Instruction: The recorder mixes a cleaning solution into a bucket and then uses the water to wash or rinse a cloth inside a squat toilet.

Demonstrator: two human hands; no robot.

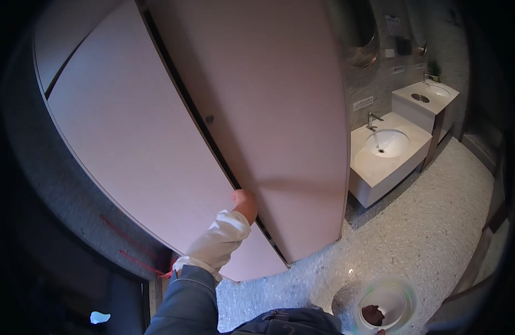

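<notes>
My left hand (244, 201) is at the long edge of a pale pink door panel (140, 125), beside the dark gap. The hand is curled over that edge, its fingertips hidden. A white cuff (219, 238) covers the wrist below a dark jacket sleeve (184, 297). Across the gap stands a second pink panel (282, 125) with a small dark knob (209, 119). At the bottom right is a whitish bucket (402, 293), blurred, with a brown cloth-like item (371, 315) inside. A small skin-toned patch at its lower rim may be my right hand (381, 332); its grip is hidden.
A washbasin (397, 140) with a metal faucet (371, 120) juts from the wall at right. Farther back is a second, higher counter (444, 100) with a basin. Speckled terrazzo floor (429, 209) runs along them. A red item (167, 270) shows behind my left forearm.
</notes>
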